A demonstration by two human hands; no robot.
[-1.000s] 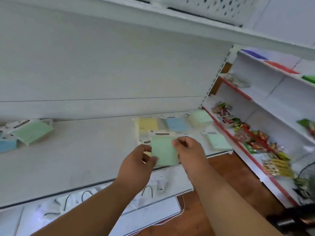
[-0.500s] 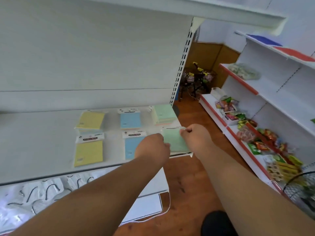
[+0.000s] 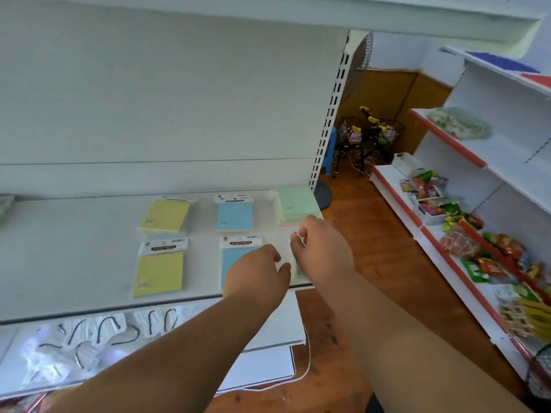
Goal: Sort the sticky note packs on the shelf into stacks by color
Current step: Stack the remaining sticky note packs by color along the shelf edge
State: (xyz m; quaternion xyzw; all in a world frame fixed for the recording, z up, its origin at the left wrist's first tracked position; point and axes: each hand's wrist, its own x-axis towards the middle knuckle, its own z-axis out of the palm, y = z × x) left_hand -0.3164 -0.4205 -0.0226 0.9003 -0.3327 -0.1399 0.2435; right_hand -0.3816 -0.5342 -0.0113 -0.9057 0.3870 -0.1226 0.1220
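On the white shelf lie two yellow sticky note packs, one at the back and one in front. To their right are a back blue pack and a front blue pack, partly covered by my left hand. A green stack sits at the back right corner. Another green pack lies low at the shelf's front right, mostly hidden between my hands. My right hand pinches its top edge. My left hand's thumb and fingers hold its left edge.
The shelf's right end and front edge are just beside my hands. A lower shelf holds clear bags with black hooks. Across a wooden-floor aisle, a red-trimmed shelving unit carries snack packets. Small carts stand at the back.
Both hands carried the green pack rightward and lowered it to the shelf's front right spot, in front of the green stack. The camera view swung right with them.
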